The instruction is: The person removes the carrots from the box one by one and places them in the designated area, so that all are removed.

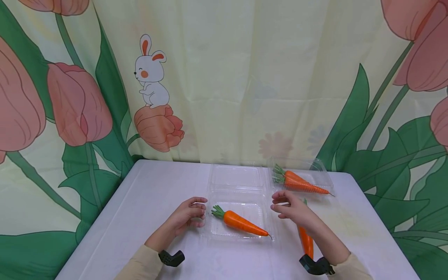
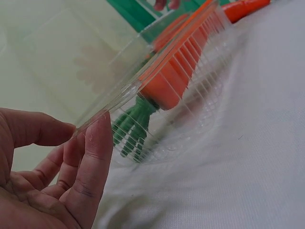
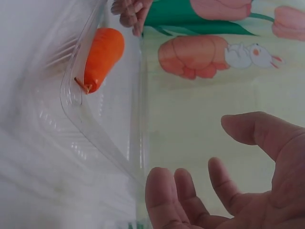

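Observation:
An open clear plastic clamshell box (image 1: 231, 237) lies on the table, its lid (image 1: 238, 177) folded back. In its base lies one orange carrot (image 1: 245, 224), green tops to the left, thin root tip over the right rim. My left hand (image 1: 189, 214) is at the box's left edge. In the left wrist view its thumb and a finger (image 2: 97, 143) pinch the rim, near the carrot's green tops (image 2: 133, 126). Just right of the box, my right hand (image 1: 294, 208) hovers with fingers loosely bent, holding nothing. The right wrist view shows its fingers (image 3: 162, 195) apart from the rim.
Behind the right hand stands another clear box (image 1: 322, 177) with carrots (image 1: 302, 182) in it. A loose carrot (image 1: 305, 241) lies partly hidden under the right forearm. A printed curtain (image 1: 224, 77) hangs along the back edge of the white table (image 1: 115, 233).

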A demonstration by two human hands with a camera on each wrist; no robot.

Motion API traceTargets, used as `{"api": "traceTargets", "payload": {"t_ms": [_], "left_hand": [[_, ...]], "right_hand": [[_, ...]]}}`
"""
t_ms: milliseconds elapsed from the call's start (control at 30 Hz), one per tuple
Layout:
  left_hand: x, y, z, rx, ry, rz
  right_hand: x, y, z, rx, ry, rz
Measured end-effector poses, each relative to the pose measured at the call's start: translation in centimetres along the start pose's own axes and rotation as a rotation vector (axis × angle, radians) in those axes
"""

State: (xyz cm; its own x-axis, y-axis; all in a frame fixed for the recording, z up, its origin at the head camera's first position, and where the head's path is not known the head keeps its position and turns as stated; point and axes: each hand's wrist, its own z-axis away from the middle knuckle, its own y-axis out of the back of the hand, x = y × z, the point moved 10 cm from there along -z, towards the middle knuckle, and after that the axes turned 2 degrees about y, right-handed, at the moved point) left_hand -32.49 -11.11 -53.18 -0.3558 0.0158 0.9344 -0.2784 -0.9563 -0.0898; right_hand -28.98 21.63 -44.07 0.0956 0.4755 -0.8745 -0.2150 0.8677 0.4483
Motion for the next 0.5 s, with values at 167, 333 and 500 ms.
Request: {"api": "traceTargets", "payload": {"t_ms": [167,333,500], "left_hand": [[0.0,0.0,0.0,-0.001,-0.001,-0.002],[0.0,0.1,0.1,0.003,0.002,0.001],[0.0,0.0,0.1,-0.003,0.003,0.002]], "right_hand": [[-0.6,-1.4,-0.3,-0.021,0.002,-0.044],[-0.9,-2.7,-0.5,-0.047,0.0,-0.087],[-1.0,-4.0,-0.6,-0.057,-0.005,-0.101]]}}
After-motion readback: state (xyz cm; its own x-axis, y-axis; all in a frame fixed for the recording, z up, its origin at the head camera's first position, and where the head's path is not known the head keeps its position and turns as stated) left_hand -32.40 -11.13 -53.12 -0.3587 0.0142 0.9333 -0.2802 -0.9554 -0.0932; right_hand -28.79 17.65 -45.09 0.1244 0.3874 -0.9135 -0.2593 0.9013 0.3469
